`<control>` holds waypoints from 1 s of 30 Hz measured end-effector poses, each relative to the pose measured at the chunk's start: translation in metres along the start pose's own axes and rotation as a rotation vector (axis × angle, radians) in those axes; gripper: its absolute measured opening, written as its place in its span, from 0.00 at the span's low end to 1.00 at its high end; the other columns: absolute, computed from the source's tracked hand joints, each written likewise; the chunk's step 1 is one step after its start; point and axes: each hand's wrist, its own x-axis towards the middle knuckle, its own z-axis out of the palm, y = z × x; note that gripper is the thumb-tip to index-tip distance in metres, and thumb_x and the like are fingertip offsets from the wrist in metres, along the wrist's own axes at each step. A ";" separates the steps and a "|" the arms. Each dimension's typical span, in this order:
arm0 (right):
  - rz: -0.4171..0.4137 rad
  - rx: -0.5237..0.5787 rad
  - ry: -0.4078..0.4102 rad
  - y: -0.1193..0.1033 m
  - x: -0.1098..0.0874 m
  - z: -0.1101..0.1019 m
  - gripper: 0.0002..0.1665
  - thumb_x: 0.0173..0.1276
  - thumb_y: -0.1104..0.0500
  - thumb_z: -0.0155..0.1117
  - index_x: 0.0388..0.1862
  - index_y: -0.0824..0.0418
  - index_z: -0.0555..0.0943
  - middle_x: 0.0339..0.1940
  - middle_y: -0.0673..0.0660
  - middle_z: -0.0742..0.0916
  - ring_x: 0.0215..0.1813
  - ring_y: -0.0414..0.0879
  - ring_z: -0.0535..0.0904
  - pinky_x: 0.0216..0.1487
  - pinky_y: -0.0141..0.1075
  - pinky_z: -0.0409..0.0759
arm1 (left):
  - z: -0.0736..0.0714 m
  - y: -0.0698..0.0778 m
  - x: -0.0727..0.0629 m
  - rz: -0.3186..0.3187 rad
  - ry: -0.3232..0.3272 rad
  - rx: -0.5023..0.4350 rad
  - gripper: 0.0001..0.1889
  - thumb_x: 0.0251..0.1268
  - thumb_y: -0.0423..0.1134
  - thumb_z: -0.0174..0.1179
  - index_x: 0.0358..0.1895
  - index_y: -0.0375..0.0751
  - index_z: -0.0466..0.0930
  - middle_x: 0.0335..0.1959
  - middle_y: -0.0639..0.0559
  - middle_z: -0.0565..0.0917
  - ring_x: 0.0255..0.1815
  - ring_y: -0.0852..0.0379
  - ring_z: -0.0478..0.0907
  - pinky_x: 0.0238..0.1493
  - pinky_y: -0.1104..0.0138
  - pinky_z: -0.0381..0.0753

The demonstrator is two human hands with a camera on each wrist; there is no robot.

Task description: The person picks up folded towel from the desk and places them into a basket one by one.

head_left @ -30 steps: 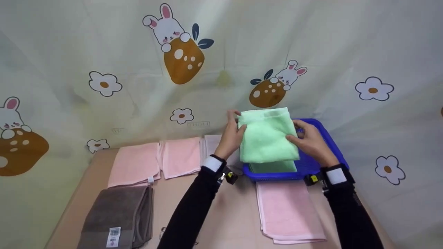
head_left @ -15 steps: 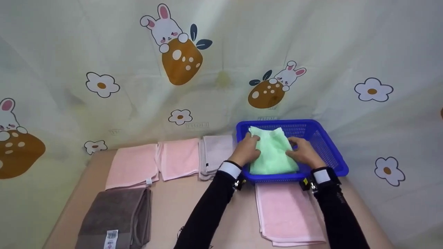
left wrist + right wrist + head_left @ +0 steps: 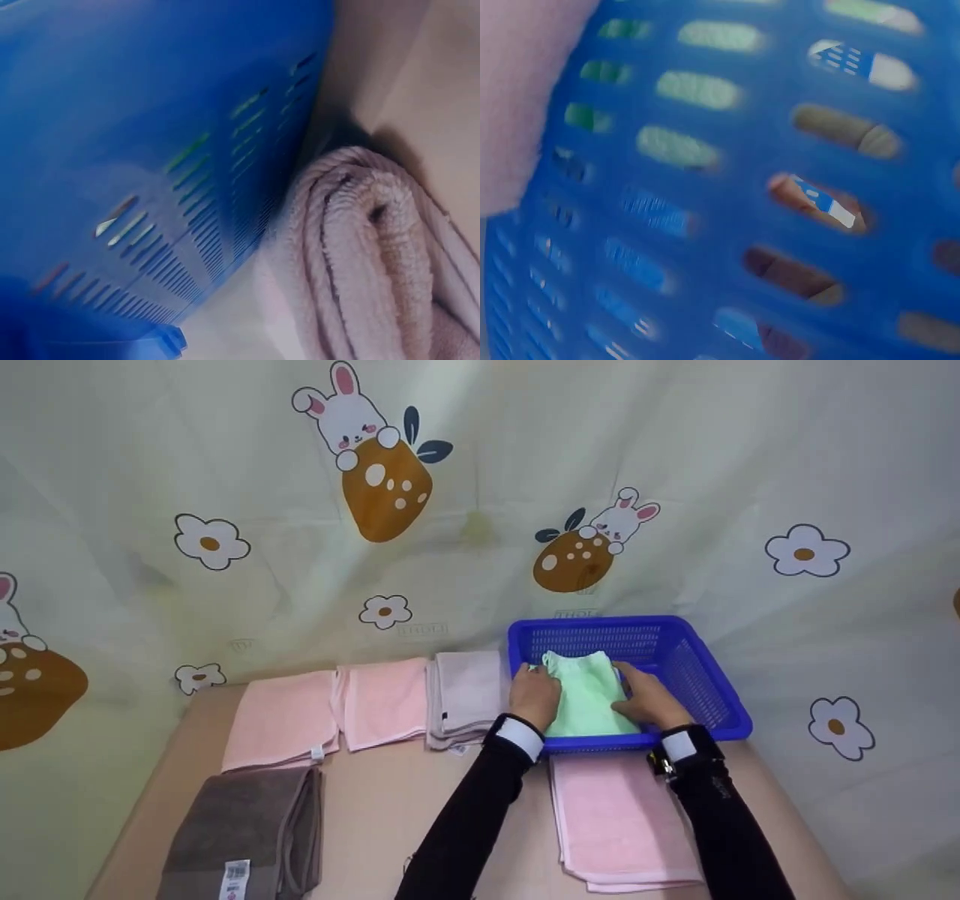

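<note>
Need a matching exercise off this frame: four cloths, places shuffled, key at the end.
Cloths
1. green cloth
2. dark brown cloth
3. pale grey cloth
4. nearest pink cloth

Places
A. beside the blue basket, on its left
B. at the basket's near side
C. in the basket, between left hand and right hand
D. near left, white label showing

Pairs: 1-C, 2-D, 3-A, 4-B

Green towel (image 3: 589, 694), folded approx. square w/ soft nap, sits in L half of blue basket (image 3: 600, 744), near edge close behind its front rim, far edge rumpled & wavy below its back rim; L hand (image 3: 535, 697) holds towel's L side inside basket, R hand (image 3: 651, 697) its R side nr basket's middle; pale green also shows thru basket's slots in R wrist view
</note>
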 end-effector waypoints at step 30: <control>0.056 -0.228 -0.180 -0.009 -0.002 0.003 0.38 0.68 0.61 0.60 0.78 0.65 0.67 0.72 0.81 0.72 0.75 0.76 0.64 0.72 0.65 0.68 | -0.007 0.000 0.000 0.050 -0.208 0.086 0.21 0.61 0.62 0.61 0.53 0.61 0.87 0.41 0.59 0.91 0.56 0.56 0.85 0.85 0.48 0.44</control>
